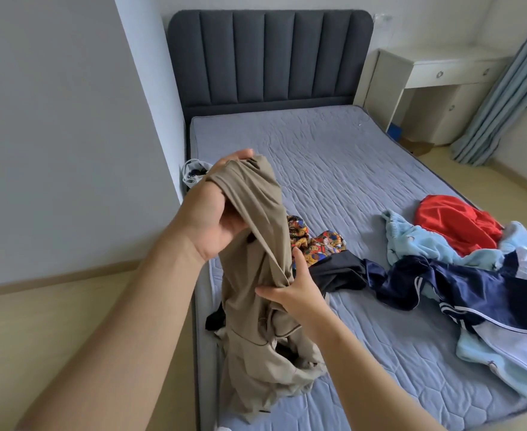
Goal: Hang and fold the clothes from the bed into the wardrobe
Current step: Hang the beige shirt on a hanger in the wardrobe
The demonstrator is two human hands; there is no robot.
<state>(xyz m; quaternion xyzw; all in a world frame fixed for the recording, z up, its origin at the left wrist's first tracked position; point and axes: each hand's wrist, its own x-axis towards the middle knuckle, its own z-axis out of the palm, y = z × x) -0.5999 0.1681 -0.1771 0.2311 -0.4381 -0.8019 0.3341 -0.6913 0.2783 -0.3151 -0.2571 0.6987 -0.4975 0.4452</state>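
Observation:
My left hand (215, 209) holds the top of a tan garment (256, 306) up above the near left corner of the bed (333, 169), fingers inside the fabric. My right hand (290, 290) pinches a fold of the same garment lower down. Its bottom part rests crumpled on the mattress. A patterned orange and yellow piece (315, 241) lies just behind it, partly hidden. To the right lie a dark navy garment with white stripes (461, 284), a light blue fleece piece (411, 241) and a red garment (455, 225). The wardrobe is out of view.
A dark grey padded headboard (268, 57) stands at the far end. A white desk with drawers (436, 76) and a blue-grey curtain (511, 88) are at the right. A grey wall (63, 135) runs along the left. A bag (193, 172) sits by the bed's left edge.

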